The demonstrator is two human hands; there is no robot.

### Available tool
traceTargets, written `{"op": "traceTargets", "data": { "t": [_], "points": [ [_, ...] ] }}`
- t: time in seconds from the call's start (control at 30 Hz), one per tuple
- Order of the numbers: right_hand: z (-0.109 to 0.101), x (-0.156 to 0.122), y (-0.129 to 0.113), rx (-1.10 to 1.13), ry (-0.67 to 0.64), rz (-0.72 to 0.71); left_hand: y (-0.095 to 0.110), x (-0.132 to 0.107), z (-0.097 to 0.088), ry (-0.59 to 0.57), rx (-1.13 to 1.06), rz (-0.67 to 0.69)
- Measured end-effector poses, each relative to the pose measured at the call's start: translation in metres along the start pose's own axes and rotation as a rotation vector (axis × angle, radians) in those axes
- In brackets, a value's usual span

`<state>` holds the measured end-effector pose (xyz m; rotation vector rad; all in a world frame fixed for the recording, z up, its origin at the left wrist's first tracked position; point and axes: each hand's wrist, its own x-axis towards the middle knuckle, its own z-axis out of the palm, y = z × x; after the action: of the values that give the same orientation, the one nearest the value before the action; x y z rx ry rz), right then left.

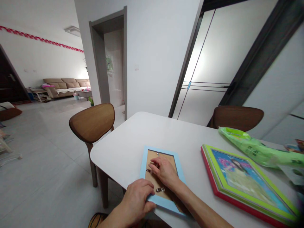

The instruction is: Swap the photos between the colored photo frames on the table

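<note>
A light blue picture frame (143, 164) lies face down on the white table, its brown backing board (163, 199) showing. Small metal clips sit along the board's edges: one at the far side (157, 154), one at the left (149, 171), and one near the front (160, 190). My left hand (140, 196) grips the near left corner of the frame, thumb at the front edge and fingers on top. Over the board, my right hand (163, 171) has bent fingers with a gap between them, their tips beside the left clip. I cannot tell whether they touch it.
On the right lie stacked frames, the top one a green-edged picture frame (249, 177) above a red one (213, 186). Behind them is a green plastic bag (261, 152). Wooden chairs stand at the table's left (95, 122) and far side (237, 117).
</note>
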<state>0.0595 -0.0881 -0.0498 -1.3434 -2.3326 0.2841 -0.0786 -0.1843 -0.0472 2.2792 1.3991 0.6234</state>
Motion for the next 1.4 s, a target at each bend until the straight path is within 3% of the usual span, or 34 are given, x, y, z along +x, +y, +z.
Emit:
{"op": "traceTargets", "data": {
  "t": [0.1,0.57,0.87,1.03,1.17,1.3,1.4],
  "points": [
    [0.001,-0.002,-0.003,-0.025,-0.004,-0.028,0.001,0.0,0.0,0.007,-0.004,-0.007],
    [0.014,0.0,-0.012,-0.106,0.075,0.092,0.009,-0.003,0.0,0.014,0.004,-0.033],
    [0.005,0.023,0.03,-0.185,0.1,0.231,0.005,0.002,-0.004,-0.038,0.064,-0.036],
    [0.009,0.032,0.035,-0.176,0.054,0.219,0.006,0.006,-0.004,-0.062,0.078,-0.031],
    [-0.01,0.025,0.036,-0.131,-0.017,0.16,0.007,0.005,-0.004,-0.046,0.077,-0.028],
    [-0.041,0.001,0.05,-0.115,-0.148,0.103,0.007,0.003,-0.004,-0.046,0.063,-0.032],
    [-0.05,-0.015,0.058,-0.176,-0.2,0.052,0.008,0.003,-0.004,-0.052,0.054,-0.038]
  ]
}}
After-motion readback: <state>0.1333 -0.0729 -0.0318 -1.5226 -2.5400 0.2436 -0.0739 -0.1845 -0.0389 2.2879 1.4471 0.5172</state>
